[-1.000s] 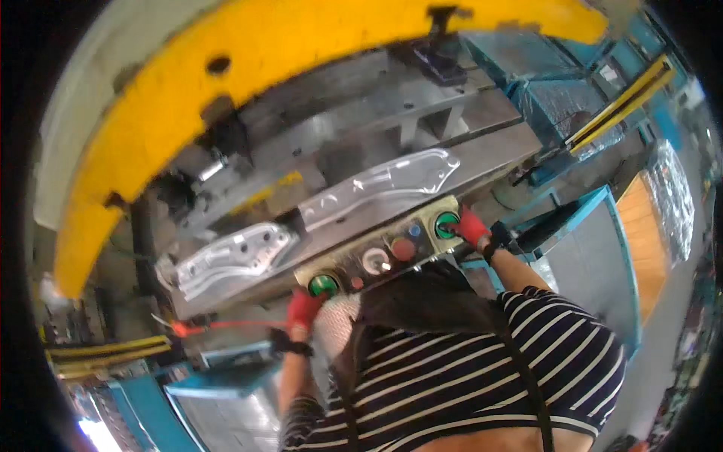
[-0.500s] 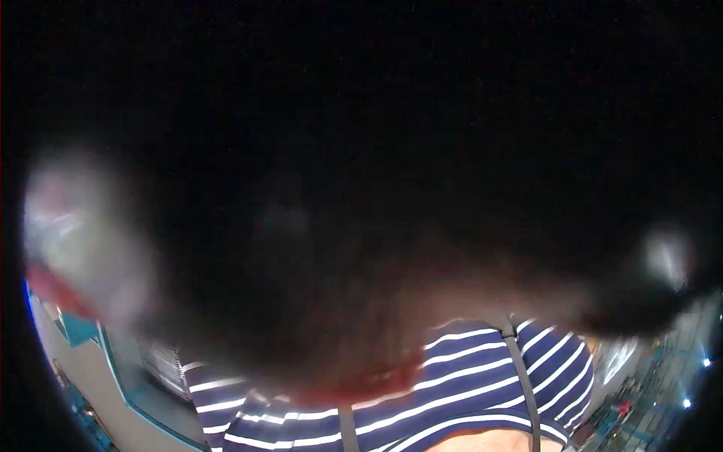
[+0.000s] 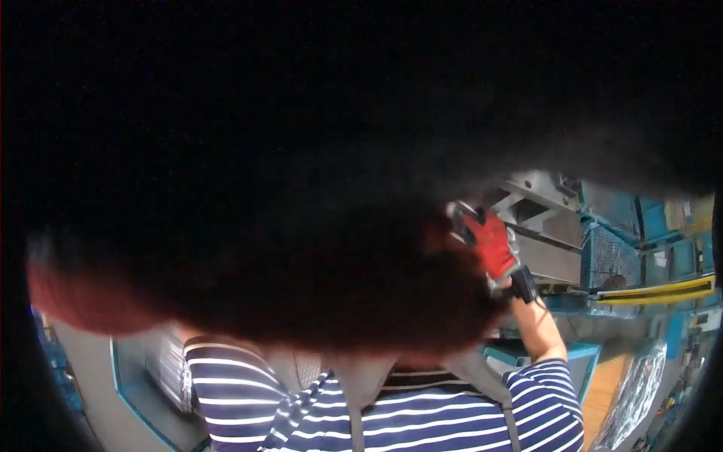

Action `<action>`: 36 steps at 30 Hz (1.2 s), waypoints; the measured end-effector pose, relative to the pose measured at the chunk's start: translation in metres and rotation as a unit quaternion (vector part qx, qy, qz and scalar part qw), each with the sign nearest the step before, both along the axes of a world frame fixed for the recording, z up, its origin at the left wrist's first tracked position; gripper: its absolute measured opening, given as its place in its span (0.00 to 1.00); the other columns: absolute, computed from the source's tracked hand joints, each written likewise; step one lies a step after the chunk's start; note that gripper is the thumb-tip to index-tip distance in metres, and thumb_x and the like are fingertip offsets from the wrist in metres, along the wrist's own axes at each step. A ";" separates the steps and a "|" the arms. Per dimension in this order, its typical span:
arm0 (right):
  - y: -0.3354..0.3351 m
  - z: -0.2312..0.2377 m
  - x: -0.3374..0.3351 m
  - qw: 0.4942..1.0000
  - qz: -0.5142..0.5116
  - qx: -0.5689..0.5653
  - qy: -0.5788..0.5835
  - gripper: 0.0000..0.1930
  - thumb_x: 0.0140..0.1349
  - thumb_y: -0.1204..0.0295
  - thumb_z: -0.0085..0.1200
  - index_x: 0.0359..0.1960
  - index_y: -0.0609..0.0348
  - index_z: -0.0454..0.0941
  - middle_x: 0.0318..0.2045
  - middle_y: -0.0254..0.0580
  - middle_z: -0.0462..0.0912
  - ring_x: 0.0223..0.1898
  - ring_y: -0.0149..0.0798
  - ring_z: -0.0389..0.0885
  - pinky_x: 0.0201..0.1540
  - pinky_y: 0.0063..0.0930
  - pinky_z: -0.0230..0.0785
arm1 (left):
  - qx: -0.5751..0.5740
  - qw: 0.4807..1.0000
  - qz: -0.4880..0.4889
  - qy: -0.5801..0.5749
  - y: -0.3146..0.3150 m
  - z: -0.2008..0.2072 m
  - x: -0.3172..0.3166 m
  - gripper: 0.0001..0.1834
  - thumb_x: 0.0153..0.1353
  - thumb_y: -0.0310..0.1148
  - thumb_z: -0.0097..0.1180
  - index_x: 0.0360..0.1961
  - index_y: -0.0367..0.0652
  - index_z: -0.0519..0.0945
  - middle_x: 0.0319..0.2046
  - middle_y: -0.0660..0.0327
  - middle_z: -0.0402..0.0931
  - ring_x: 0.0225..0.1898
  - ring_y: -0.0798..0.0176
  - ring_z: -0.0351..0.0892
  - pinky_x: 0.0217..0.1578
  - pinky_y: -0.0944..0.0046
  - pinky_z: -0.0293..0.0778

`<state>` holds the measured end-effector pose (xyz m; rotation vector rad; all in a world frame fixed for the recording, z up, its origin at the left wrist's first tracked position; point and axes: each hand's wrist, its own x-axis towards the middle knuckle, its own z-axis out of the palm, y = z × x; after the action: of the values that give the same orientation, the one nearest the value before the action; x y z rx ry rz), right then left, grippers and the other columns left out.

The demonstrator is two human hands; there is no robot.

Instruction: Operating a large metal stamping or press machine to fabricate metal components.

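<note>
A dark, blurred mass with reddish edges (image 3: 98,297) covers most of the view, very close to the lens. It looks like a red glove, and my left upper arm in a striped sleeve (image 3: 230,384) rises into it. My left hand's fingers cannot be made out there. To the right of the middle, my right hand (image 3: 491,242) is raised in a red and grey work glove. Its fingers are bent and slightly apart, with no held thing visible; the blur hides part of them. A black band (image 3: 524,285) circles the right wrist.
Behind my right hand is a grey metal frame or machine part (image 3: 550,252) with cut-out openings. Further right are a yellow bar (image 3: 655,291) and blue structures (image 3: 681,256). Shiny clear wrapping (image 3: 636,392) lies at the lower right. A blue-edged grey bin or tray (image 3: 120,377) stands at the lower left.
The dark covering has drawn off the right side, uncovering my right hand, its forearm and the machinery. A reddish blur now spreads over the left edge, where a pale blur was.
</note>
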<state>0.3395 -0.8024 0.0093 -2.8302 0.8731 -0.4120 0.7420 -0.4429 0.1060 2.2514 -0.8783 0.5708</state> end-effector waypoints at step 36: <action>-0.199 0.090 -0.025 0.612 -0.019 0.627 -0.481 0.18 0.67 0.54 0.46 0.44 0.55 0.78 0.29 0.36 0.82 0.27 0.34 0.82 0.31 0.29 0.77 | 0.341 0.827 -0.250 -0.371 -0.567 0.066 -0.113 0.32 0.65 0.41 0.45 0.67 0.40 0.57 0.60 0.46 0.66 0.62 0.44 0.66 0.62 0.38 0.60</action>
<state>0.3144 -1.0012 0.0995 -0.9930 0.5328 -0.7721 0.6286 -1.0100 0.1716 2.1924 -2.2932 1.0162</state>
